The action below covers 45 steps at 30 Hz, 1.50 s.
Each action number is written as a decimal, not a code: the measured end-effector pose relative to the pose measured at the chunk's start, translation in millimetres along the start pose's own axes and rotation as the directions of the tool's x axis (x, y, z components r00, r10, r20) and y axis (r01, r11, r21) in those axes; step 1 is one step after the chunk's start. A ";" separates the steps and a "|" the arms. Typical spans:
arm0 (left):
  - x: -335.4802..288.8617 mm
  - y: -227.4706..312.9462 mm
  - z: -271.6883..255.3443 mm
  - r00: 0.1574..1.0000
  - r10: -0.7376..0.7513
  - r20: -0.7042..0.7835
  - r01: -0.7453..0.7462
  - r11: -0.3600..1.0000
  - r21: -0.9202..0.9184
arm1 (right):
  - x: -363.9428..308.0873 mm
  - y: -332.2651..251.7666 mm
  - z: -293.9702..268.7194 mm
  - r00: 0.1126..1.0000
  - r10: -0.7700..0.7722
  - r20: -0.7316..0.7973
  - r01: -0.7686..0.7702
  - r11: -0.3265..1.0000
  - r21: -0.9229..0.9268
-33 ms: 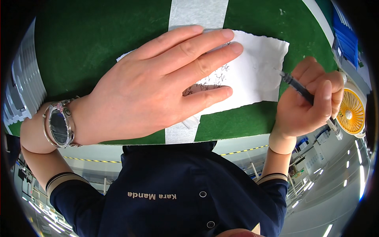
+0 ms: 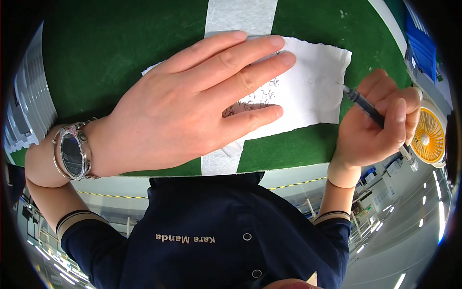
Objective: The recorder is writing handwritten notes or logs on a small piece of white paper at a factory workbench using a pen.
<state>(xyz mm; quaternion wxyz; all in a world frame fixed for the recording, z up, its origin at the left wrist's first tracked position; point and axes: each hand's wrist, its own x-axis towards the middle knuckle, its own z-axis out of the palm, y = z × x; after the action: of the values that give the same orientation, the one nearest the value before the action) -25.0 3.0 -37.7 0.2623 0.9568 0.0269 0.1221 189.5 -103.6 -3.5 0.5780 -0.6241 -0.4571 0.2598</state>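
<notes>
My left hand [image 2: 202, 94] lies flat, palm down, on a torn-edged sheet of white paper [image 2: 317, 72], its fingers stretched out to the right. Dark handwriting on the sheet shows between the thumb and fingers; the rest of it is hidden under the hand. A silver watch [image 2: 72, 153] and a bangle circle my left wrist. To the right, my right hand [image 2: 380, 118] is closed round a dark-gripped pen [image 2: 363, 105] with a clear rear end. The pen's point is over the paper's right part; whether it touches, I cannot tell.
The green tabletop [image 2: 120, 43] has a whitish strip [image 2: 240, 17] running across it under the paper. Ridged translucent plastic [image 2: 33, 96] stands at the left edge. At the right are a yellow-orange fan [image 2: 426, 135] and blue bins [image 2: 421, 43].
My right hand and the pen have shifted very slightly to the right. My left hand and the paper stay in place.
</notes>
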 end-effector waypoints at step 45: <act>0.1 1.2 -0.7 0.999 -0.023 0.025 0.023 1.000 0.003 | -11.2 3.8 16.3 0.958 0.214 0.193 -0.175 0.964 -0.202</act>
<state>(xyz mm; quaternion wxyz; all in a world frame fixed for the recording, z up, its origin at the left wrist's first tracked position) -25.1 2.3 -36.5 0.2626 0.9583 0.0347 0.1069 171.7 -105.2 -12.6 0.4376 -0.6851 -0.4744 0.3379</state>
